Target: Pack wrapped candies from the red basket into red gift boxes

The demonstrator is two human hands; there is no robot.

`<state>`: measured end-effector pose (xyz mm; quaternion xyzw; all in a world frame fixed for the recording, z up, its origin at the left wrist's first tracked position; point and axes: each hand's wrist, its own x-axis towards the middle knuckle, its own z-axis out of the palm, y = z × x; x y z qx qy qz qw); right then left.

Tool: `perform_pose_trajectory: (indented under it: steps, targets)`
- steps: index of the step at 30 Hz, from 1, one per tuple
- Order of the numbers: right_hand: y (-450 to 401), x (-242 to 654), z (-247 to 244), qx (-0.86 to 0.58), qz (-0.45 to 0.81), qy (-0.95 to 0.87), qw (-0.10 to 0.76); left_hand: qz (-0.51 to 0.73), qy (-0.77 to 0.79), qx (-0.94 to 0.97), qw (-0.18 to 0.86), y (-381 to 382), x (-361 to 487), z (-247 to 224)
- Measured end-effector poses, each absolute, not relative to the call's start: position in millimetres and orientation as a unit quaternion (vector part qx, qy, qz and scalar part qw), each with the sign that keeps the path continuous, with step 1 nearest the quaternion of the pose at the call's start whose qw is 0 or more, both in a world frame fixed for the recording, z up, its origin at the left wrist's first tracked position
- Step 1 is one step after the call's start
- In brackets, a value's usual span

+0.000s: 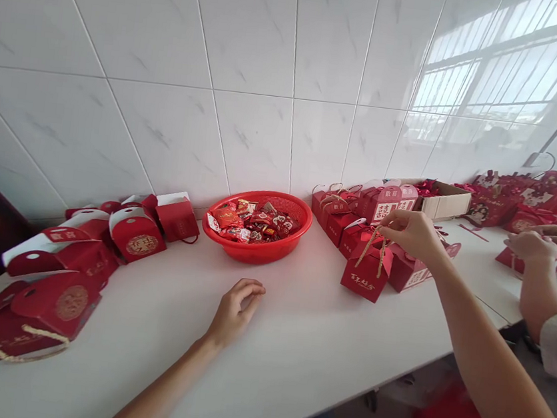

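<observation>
My right hand (414, 234) pinches the twisted cord handle of a small red gift box (365, 276), which hangs slightly tilted at the front of a group of similar boxes. Gold lettering marks its front; whether its base touches the table is unclear. Loosely curled, my left hand (236, 311) is over the white table (288, 344) with a gap between thumb and fingers and nothing in them. Just beyond it stands a red plastic basket (253, 253) holding wrapped sweets (257, 223).
Red boxes with raised flaps (57, 254) line the left side. Closed red boxes (339, 226) and an open carton (442, 204) stand along the tiled wall (248, 125). At the far right, another person's hands (536, 245) hold a red box.
</observation>
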<state>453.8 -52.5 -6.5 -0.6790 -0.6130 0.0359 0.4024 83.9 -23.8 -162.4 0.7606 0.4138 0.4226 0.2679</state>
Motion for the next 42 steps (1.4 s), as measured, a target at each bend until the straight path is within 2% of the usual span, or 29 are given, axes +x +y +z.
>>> perform_pose_trajectory:
  steps: [7, 22, 37, 42]
  targets:
    - [-58.6, 453.1, -13.0, -0.735, -0.012, -0.585, 0.343, 0.420, 0.409, 0.768, 0.257, -22.7, 83.4, -164.4]
    - [-50.7, 450.6, -7.8, -0.791, -0.056, -0.531, 0.299, 0.417, 0.398, 0.781, 0.240, -22.7, 83.0, -165.8]
    - [-48.4, 462.2, -24.5, -0.738, -0.071, -0.604, 0.294, 0.426, 0.391, 0.779, 0.240, -22.9, 83.2, -169.3]
    - [-50.7, 441.2, -37.9, -0.672, -0.085, -0.656, 0.333, 0.421, 0.399, 0.773, 0.257, -27.4, 84.7, -169.2]
